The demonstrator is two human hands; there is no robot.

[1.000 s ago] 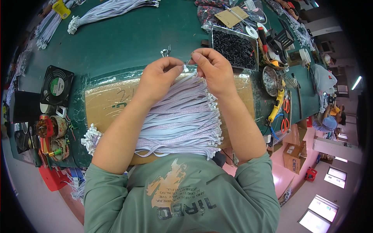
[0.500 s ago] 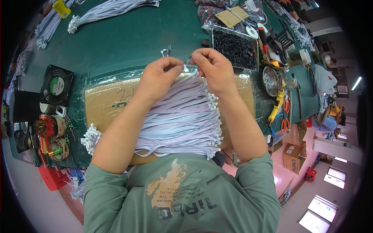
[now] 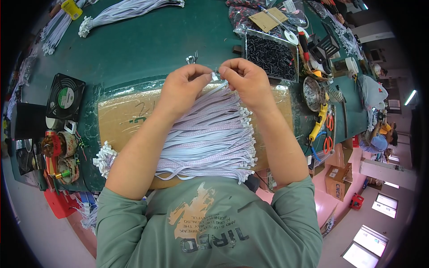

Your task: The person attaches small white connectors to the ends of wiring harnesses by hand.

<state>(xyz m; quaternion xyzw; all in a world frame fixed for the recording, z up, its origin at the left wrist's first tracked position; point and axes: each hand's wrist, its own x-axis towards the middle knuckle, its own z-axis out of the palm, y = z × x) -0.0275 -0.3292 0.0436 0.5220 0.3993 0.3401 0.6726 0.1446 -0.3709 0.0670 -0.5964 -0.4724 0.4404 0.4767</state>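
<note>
Thumb and forefinger of my left hand [image 3: 184, 88] are closed on a small white connector [image 3: 214, 77], which pokes out past the fingertips. Just right of it, my right hand [image 3: 250, 84] pinches something tiny and dark at the connector; the fingers mostly hide it. Below both hands lies a wide layer of flat white ribbon cables [image 3: 203, 138], their connector ends lined up along the right side. The cables rest on a cardboard sheet [image 3: 118, 109] covered with clear film. A few short dark-and-white leads [image 3: 191, 58] lie beyond my left hand.
A tray of small black parts [image 3: 270, 56] stands beyond my right hand. Rightward are a metal bowl [image 3: 311, 93], a yellow-handled tool [image 3: 318, 124] and orange-handled scissors [image 3: 328, 144]. A black fan [image 3: 65, 97] stands left; another cable bundle [image 3: 125, 13] lies at the far side.
My right fingertips have shifted slightly and come down closer to the connector. My left hand stays nearly still, and the cable layer has not moved.
</note>
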